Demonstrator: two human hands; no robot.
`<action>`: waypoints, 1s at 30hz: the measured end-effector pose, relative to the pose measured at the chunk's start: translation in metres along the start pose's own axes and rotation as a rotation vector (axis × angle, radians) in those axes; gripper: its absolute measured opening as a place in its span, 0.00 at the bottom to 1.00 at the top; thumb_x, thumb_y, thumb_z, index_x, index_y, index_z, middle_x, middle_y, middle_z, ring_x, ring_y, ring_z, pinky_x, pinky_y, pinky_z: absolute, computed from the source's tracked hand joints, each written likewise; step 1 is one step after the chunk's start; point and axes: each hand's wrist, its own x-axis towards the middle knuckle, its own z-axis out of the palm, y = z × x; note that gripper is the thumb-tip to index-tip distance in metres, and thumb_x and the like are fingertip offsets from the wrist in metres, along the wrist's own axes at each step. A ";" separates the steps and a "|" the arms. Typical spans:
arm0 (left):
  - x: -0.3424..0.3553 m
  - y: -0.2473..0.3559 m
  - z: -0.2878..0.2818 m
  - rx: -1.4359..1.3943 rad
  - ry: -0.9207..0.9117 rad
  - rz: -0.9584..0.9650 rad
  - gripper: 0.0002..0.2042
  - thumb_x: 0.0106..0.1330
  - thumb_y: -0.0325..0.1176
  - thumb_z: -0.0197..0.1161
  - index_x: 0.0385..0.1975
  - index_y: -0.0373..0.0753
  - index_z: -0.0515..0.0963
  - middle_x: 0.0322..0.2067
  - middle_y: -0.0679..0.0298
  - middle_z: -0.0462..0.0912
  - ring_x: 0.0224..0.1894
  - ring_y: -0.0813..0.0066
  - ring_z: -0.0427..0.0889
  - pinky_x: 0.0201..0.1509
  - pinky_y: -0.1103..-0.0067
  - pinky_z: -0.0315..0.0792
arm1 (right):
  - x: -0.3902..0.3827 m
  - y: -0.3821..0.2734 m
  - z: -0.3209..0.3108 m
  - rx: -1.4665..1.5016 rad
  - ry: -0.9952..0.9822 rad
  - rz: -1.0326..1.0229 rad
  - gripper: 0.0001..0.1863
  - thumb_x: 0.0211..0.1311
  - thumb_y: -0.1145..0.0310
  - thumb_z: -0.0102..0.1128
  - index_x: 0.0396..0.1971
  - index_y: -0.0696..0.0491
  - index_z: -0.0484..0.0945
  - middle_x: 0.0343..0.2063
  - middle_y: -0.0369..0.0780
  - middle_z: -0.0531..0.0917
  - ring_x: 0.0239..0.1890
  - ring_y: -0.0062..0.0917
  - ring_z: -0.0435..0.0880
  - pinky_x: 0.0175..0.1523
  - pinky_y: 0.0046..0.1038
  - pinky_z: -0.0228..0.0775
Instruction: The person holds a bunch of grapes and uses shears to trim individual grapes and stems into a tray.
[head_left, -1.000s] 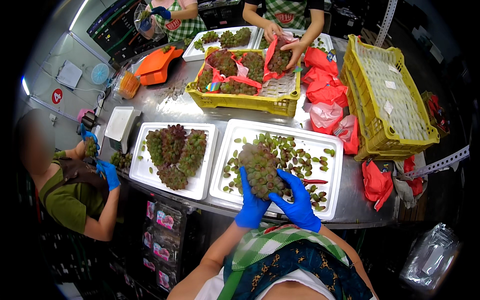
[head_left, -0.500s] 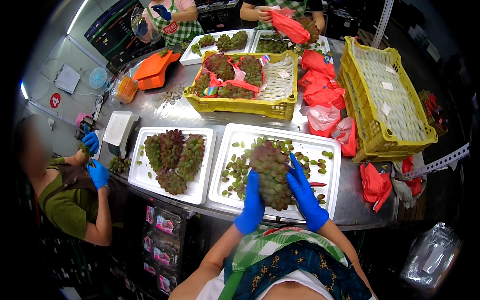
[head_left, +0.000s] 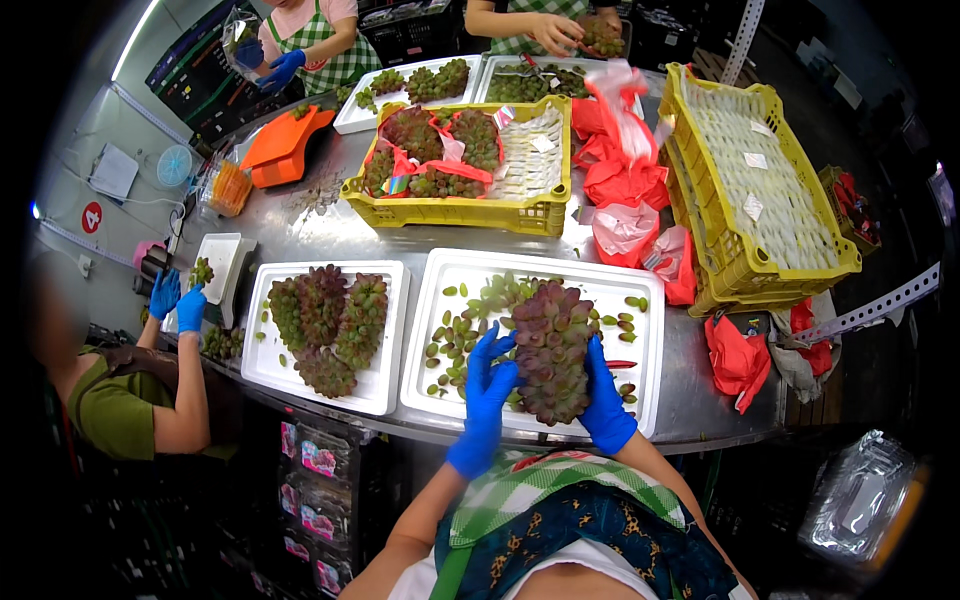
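Note:
Above a white tray, a large purple-green bunch of grapes is between my blue-gloved hands. My right hand grips it along its right side, its fingers partly hidden behind the fruit. My left hand is at the left side, fingers bent and fingertips against the grapes. Loose grapes lie scattered in the tray around the bunch. A slim red object, its kind unclear, lies by my right hand. Several bunches rest together in a second white tray on the left.
Beyond the trays stands a yellow crate with bagged grapes; a stack of yellow crates is at the right. Red bags lie between them. An orange scale and a white scale stand left. Co-workers handle grapes at left and far side.
The bunch has been turned and shows more purple. My left hand has shifted its fingers at its left side. Across the table, a co-worker has put down a red bag, which looks blurred.

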 end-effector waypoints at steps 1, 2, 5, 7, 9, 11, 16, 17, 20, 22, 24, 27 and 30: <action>0.002 -0.007 0.000 -0.003 0.031 0.045 0.24 0.65 0.45 0.44 0.59 0.44 0.54 0.51 0.63 0.65 0.44 0.76 0.70 0.46 0.79 0.68 | -0.002 0.001 0.001 -0.025 0.029 -0.016 0.31 0.61 0.45 0.38 0.58 0.52 0.57 0.53 0.42 0.67 0.52 0.30 0.70 0.55 0.33 0.64; 0.004 -0.016 0.002 -0.006 0.063 0.090 0.24 0.65 0.44 0.45 0.59 0.45 0.54 0.50 0.64 0.65 0.43 0.78 0.70 0.46 0.79 0.68 | -0.003 0.003 0.001 -0.051 0.059 -0.032 0.31 0.61 0.46 0.39 0.58 0.52 0.57 0.53 0.41 0.67 0.52 0.30 0.70 0.55 0.33 0.64; 0.001 -0.023 0.000 -0.401 -0.005 -0.249 0.27 0.63 0.50 0.45 0.59 0.45 0.55 0.48 0.64 0.66 0.41 0.78 0.70 0.46 0.79 0.68 | -0.006 0.006 -0.008 -0.112 0.075 0.037 0.30 0.62 0.49 0.41 0.59 0.52 0.56 0.54 0.40 0.66 0.53 0.26 0.67 0.56 0.29 0.61; -0.002 -0.024 -0.002 -0.608 -0.072 -0.451 0.30 0.62 0.56 0.43 0.59 0.44 0.55 0.49 0.62 0.67 0.44 0.74 0.70 0.48 0.76 0.67 | -0.007 0.012 -0.007 -0.365 0.062 -0.064 0.31 0.62 0.48 0.39 0.59 0.52 0.54 0.54 0.40 0.65 0.54 0.28 0.67 0.57 0.31 0.61; -0.006 -0.020 -0.001 -0.633 -0.105 -0.467 0.33 0.60 0.61 0.39 0.59 0.43 0.55 0.51 0.60 0.66 0.49 0.67 0.70 0.52 0.71 0.67 | -0.007 0.011 0.003 -0.588 0.032 -0.144 0.29 0.64 0.51 0.38 0.59 0.53 0.53 0.55 0.40 0.64 0.55 0.27 0.66 0.58 0.29 0.60; -0.009 -0.008 0.003 -0.578 -0.128 -0.417 0.36 0.58 0.65 0.35 0.59 0.42 0.54 0.56 0.57 0.62 0.55 0.61 0.66 0.56 0.64 0.63 | -0.007 0.011 0.003 -0.684 0.015 -0.195 0.31 0.63 0.54 0.42 0.61 0.53 0.49 0.57 0.39 0.62 0.56 0.23 0.62 0.57 0.26 0.57; -0.010 -0.023 -0.005 -0.712 -0.180 -0.345 0.38 0.58 0.65 0.33 0.60 0.42 0.52 0.57 0.57 0.60 0.56 0.60 0.64 0.58 0.65 0.61 | -0.019 -0.003 0.047 -1.207 0.087 -0.381 0.29 0.60 0.59 0.49 0.58 0.55 0.56 0.53 0.43 0.65 0.52 0.28 0.66 0.53 0.29 0.59; -0.010 -0.025 -0.007 -0.747 -0.205 -0.312 0.38 0.58 0.65 0.32 0.60 0.42 0.51 0.57 0.57 0.60 0.57 0.60 0.64 0.58 0.65 0.61 | -0.020 -0.008 0.053 -1.457 0.098 -0.542 0.27 0.59 0.60 0.51 0.56 0.55 0.59 0.51 0.45 0.67 0.50 0.31 0.68 0.52 0.30 0.59; -0.004 -0.033 -0.012 -1.029 -0.418 -0.241 0.37 0.59 0.64 0.32 0.61 0.42 0.51 0.58 0.57 0.59 0.57 0.61 0.63 0.59 0.65 0.59 | -0.015 -0.021 0.043 -1.608 0.161 -0.710 0.23 0.56 0.62 0.54 0.51 0.55 0.66 0.47 0.48 0.69 0.47 0.38 0.70 0.51 0.32 0.60; -0.005 -0.028 -0.014 -0.933 -0.342 -0.302 0.36 0.59 0.63 0.33 0.61 0.42 0.51 0.58 0.58 0.59 0.57 0.62 0.63 0.60 0.66 0.59 | -0.012 -0.028 0.014 -1.610 0.254 -0.713 0.28 0.51 0.56 0.58 0.51 0.54 0.66 0.46 0.51 0.69 0.47 0.42 0.70 0.51 0.33 0.60; -0.005 -0.022 -0.015 -0.859 -0.274 -0.332 0.35 0.60 0.62 0.34 0.60 0.42 0.52 0.58 0.59 0.59 0.57 0.63 0.63 0.60 0.67 0.59 | -0.014 -0.030 -0.036 -2.022 0.390 -0.511 0.40 0.44 0.47 0.60 0.55 0.53 0.61 0.50 0.54 0.65 0.51 0.47 0.65 0.55 0.39 0.55; 0.000 -0.021 -0.014 -0.803 -0.168 -0.328 0.34 0.61 0.60 0.37 0.60 0.42 0.52 0.57 0.58 0.60 0.57 0.63 0.64 0.59 0.68 0.60 | -0.035 -0.025 -0.068 -2.331 0.381 0.004 0.57 0.30 0.35 0.61 0.60 0.51 0.51 0.56 0.55 0.57 0.58 0.48 0.55 0.59 0.52 0.40; 0.001 -0.034 -0.017 -0.781 -0.072 -0.355 0.32 0.61 0.58 0.40 0.60 0.41 0.52 0.57 0.56 0.60 0.55 0.61 0.65 0.58 0.67 0.62 | -0.040 -0.012 -0.076 -2.399 0.345 0.040 0.62 0.24 0.32 0.62 0.62 0.50 0.47 0.59 0.53 0.53 0.61 0.47 0.49 0.60 0.54 0.32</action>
